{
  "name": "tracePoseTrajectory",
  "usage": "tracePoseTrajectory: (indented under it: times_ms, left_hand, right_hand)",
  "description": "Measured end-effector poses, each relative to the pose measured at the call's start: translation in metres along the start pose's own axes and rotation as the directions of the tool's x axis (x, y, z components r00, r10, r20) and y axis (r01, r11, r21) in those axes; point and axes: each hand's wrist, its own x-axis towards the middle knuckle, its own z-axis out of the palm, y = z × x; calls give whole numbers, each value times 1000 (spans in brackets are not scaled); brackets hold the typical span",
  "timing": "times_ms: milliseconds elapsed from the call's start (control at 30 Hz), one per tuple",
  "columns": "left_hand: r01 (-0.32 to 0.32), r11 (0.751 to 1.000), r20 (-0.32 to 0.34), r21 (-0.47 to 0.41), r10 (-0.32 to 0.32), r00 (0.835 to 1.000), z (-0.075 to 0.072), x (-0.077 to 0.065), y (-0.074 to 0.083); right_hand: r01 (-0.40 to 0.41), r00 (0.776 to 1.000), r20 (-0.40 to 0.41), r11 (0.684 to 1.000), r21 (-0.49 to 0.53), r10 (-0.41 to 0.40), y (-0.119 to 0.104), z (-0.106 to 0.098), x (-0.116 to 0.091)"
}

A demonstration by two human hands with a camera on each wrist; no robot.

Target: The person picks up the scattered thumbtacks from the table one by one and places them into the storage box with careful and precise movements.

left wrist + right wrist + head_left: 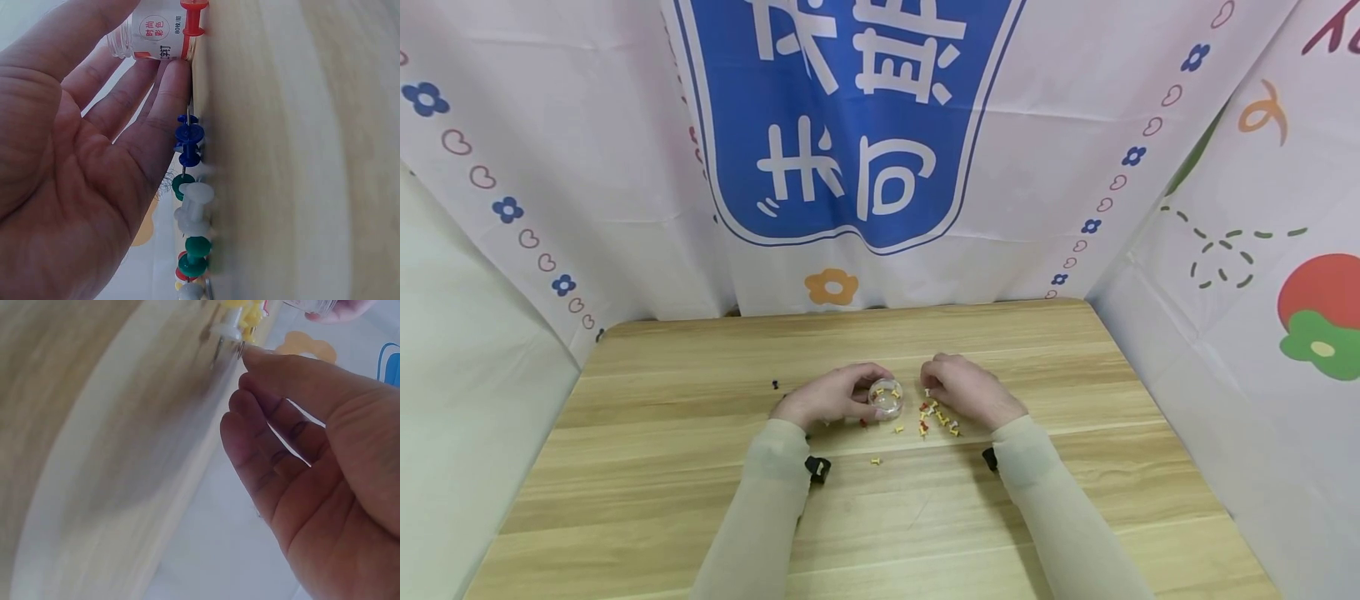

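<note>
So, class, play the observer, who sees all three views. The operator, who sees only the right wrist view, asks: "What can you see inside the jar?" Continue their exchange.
Observer: In the head view, yellow pins show inside the clear jar.

Operator: Does the jar have any marking on its side?

Observer: Yes, the left wrist view shows a printed label on it.

Operator: And are there loose pins near the left hand?

Observer: Yes, blue pins lie close to the left hand in the left wrist view.
</note>
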Motion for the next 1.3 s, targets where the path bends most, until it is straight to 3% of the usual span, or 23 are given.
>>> tracePoseTrajectory:
  times_ms: [367,733,1067,1300]
  left_hand:
    - [16,1000,-5,14,-16,1000,0,0,1]
    - [13,1000,2,-8,-13,1000,1,0,-1]
    - [4,1000,-1,19,-4,1000,0,0,0]
    - [-11,999,2,33,11,1000,0,1,-1]
  right_hand:
    - [-28,999,39,999,21,27,-4,2,2]
    - [-40,999,8,999,23,40,-9,-10,-2]
    - [3,1000,-10,998,58,-2,-27,-21,-5]
    - [59,998,-27,998,29,-58,-39,-22,-3]
